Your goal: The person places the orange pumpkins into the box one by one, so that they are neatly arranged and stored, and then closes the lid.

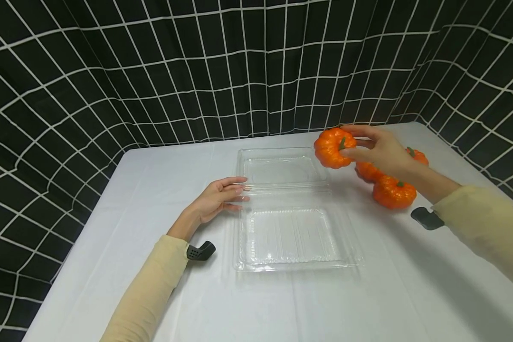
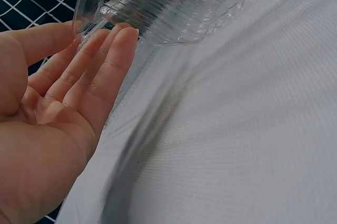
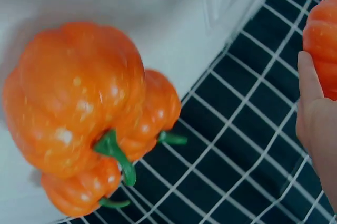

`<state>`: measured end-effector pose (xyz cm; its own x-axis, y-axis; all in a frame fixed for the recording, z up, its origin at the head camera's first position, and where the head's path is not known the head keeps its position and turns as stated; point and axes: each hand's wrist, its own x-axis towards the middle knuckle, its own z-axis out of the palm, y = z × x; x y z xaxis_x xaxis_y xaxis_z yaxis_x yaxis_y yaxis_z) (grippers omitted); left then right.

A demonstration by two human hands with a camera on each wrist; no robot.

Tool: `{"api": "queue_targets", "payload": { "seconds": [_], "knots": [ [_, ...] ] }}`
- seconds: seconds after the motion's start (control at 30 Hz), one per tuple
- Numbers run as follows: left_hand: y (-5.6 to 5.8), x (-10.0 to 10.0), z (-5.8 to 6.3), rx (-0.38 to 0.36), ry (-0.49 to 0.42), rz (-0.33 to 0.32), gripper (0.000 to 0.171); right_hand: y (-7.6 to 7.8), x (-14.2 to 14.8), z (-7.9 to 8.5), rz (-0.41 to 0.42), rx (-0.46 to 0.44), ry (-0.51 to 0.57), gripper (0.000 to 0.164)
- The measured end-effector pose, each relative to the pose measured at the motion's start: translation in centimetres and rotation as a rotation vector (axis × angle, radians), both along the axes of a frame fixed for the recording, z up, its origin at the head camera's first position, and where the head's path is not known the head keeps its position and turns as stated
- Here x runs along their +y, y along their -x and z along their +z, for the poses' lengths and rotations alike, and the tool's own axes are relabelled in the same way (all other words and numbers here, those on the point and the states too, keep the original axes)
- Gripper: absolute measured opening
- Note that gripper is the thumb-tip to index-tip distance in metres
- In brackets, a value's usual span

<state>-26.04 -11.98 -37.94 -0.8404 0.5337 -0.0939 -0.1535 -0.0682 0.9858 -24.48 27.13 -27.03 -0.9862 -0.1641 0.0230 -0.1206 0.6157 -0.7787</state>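
In the head view my right hand [image 1: 382,149] pinches a small orange pumpkin [image 1: 330,148] with a green stem, raised above the table near the container's far right corner. The right wrist view shows part of that pumpkin [image 3: 322,39] at its right edge, with a finger against it. My left hand [image 1: 215,197] is at the left side of a clear plastic clamshell container [image 1: 288,237], by its hinge. Seen from the left wrist, the fingers are fairly straight, fingertips right at the container's rim. The container lies unfolded, its two halves one behind the other.
Three more pumpkins sit grouped to the right of the container, partly behind my right arm, among them the nearest pumpkin [image 1: 394,192]. A white cloth covers the table [image 1: 188,164]. A black curtain with a white grid [image 1: 256,71] stands around its back and sides.
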Motion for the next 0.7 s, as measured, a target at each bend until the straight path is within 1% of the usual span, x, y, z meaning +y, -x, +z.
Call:
{"api": "queue_targets", "payload": {
  "seconds": [0.17, 0.3, 0.4, 0.57, 0.7],
  "knots": [
    [0.0, 0.1, 0.0, 0.002, -0.002, 0.004, 0.048, -0.2, -1.7, -0.6, 0.038, 0.0, 0.03, 0.067],
    [0.0, 0.2, 0.0, 0.0, 0.0, 0.007, 0.047, -0.4, -3.2, -0.9, 0.082, 0.035, 0.076, 0.063],
    [0.0, 0.2, 0.0, -0.001, -0.002, 0.006, 0.046, -0.6, -4.3, -1.4, 0.131, 0.067, 0.111, 0.06],
    [-0.2, 0.3, 0.1, 0.004, -0.007, -0.002, 0.047, -0.8, -6.0, -2.3, 0.182, 0.08, 0.132, 0.057],
    [-0.2, 0.3, 0.2, -0.007, -0.005, 0.0, 0.048, -1.0, -7.2, -2.7, 0.225, 0.098, 0.124, 0.056]
  ]
}}
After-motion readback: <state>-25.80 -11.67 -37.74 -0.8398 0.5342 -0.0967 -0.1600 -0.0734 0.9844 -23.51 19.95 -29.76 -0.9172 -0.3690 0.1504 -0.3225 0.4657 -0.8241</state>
